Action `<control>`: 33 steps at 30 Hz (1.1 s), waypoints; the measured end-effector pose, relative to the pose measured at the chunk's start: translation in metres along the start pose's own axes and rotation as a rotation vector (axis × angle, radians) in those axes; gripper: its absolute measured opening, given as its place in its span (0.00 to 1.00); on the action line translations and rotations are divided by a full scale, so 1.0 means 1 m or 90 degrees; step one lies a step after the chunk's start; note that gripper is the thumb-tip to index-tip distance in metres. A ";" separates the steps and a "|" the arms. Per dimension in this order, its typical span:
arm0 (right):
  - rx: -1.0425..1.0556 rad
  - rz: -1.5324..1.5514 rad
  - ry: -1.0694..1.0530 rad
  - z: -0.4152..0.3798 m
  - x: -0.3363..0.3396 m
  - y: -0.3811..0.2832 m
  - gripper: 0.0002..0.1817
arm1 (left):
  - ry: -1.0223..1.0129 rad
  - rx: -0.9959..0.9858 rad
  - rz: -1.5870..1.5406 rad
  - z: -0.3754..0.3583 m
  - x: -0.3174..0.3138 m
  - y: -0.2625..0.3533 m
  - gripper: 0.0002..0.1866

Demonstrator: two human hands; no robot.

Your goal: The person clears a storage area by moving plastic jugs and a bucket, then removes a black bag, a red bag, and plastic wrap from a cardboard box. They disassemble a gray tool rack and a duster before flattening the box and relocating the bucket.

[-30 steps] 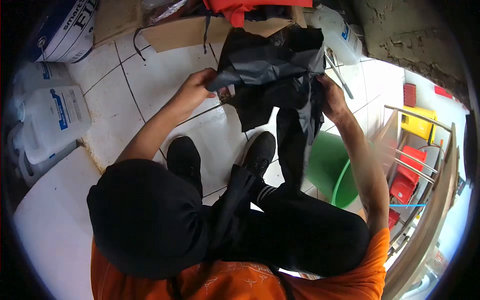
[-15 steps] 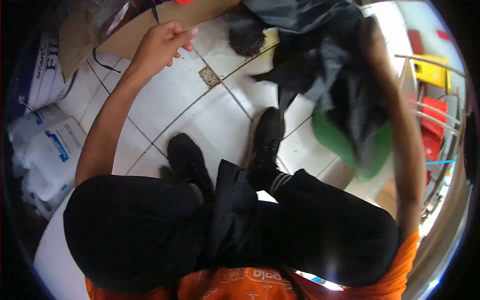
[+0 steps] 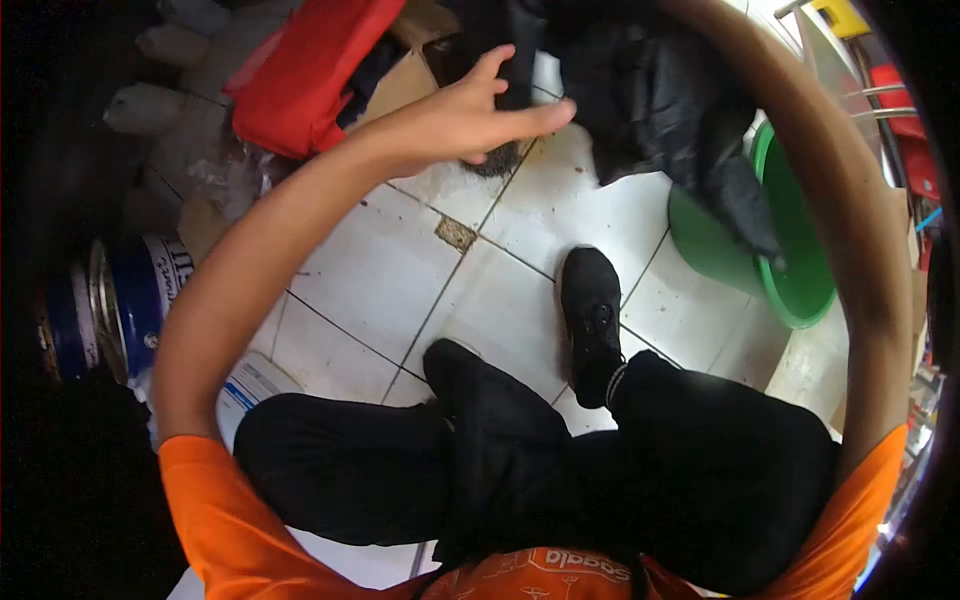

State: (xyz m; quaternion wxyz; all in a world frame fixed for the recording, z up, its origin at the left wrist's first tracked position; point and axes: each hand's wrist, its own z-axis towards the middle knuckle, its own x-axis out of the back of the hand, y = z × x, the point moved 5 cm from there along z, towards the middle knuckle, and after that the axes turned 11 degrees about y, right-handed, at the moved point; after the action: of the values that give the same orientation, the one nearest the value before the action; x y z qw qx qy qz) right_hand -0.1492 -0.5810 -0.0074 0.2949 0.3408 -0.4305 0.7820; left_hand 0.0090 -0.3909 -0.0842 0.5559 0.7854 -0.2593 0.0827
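Observation:
My left hand (image 3: 490, 115) reaches forward with thumb and fingers spread, holding nothing. Just beyond it, a black plastic bag (image 3: 650, 95) hangs in loose folds above the tiled floor. My right forearm (image 3: 800, 110) stretches past the bag's right side to the top edge, where the hand is out of view. A corner of the bag droops over the near rim of a green bucket (image 3: 720, 235), whose open mouth faces right. A dark clump (image 3: 492, 160) on the floor is partly covered by my left hand.
Left of my hand sit a red fabric item (image 3: 310, 80) and a cardboard box (image 3: 405, 90). A blue pail (image 3: 140, 300) and a white container (image 3: 255, 385) stand by my left arm. My black shoes (image 3: 592, 320) rest on white tiles. Red chairs (image 3: 890, 100) are far right.
My left hand has moved forward and right, toward the bag, its fingers spreading. My right hand has gone up out of view. The bag has shifted upward, uncovering more of the bucket.

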 end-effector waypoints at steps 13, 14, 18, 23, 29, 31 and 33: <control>-0.299 0.479 -0.283 -0.062 -0.035 -0.043 0.41 | -0.002 0.037 -0.599 0.079 0.029 0.009 0.27; -0.212 0.397 -0.294 -0.059 -0.018 -0.047 0.41 | -0.082 0.012 -0.625 0.078 0.027 0.021 0.23; 0.031 0.188 0.001 -0.045 0.005 -0.044 0.44 | 0.055 0.052 -0.641 0.072 0.057 0.020 0.20; -0.047 0.441 -0.103 -0.090 -0.049 -0.035 0.65 | 0.078 0.033 -0.395 0.062 0.038 0.045 0.25; -0.374 0.102 0.250 -0.048 0.034 0.093 0.31 | 0.082 -0.043 -0.015 0.053 0.073 0.041 0.32; -0.157 -0.203 -0.061 -0.044 0.030 0.102 0.29 | 0.249 0.071 0.023 0.050 0.096 0.034 0.33; -0.296 -0.119 0.158 -0.034 0.060 0.126 0.25 | 0.281 0.061 0.007 0.052 0.106 0.014 0.33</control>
State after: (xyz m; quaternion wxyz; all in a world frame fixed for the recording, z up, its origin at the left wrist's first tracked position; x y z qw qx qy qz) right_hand -0.2893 -0.5987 -0.0334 0.4864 0.2040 -0.5255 0.6676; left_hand 0.0842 -0.4757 -0.0473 0.5607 0.7725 -0.1313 0.2677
